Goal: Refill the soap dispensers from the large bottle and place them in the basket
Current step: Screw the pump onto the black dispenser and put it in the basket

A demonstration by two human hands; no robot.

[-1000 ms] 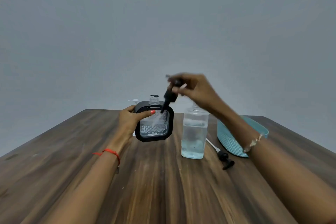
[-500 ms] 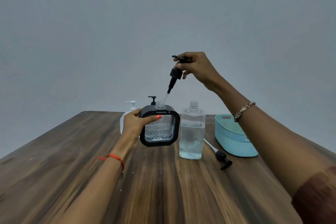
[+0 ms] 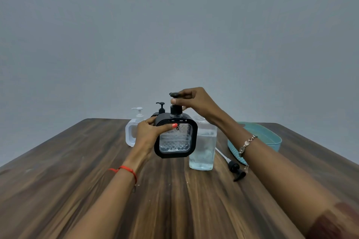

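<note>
Gripping the square black-framed dispenser [image 3: 175,139] in the left hand [image 3: 149,134], thumb curled over its rippled clear window. Pinching the glossy black pump [image 3: 175,109] at the dispenser's neck with the right hand [image 3: 194,101], fingers bent round the cap. Just beside it, right: tall clear bottle [image 3: 203,147], part full, upright on the woodgrain tabletop [image 3: 174,200]. Loose pump [image 3: 236,170] lying between bottle and woven teal basket [image 3: 272,139]. White dispenser [image 3: 132,132] behind, left. Broad run of wood between the forearms.
</note>
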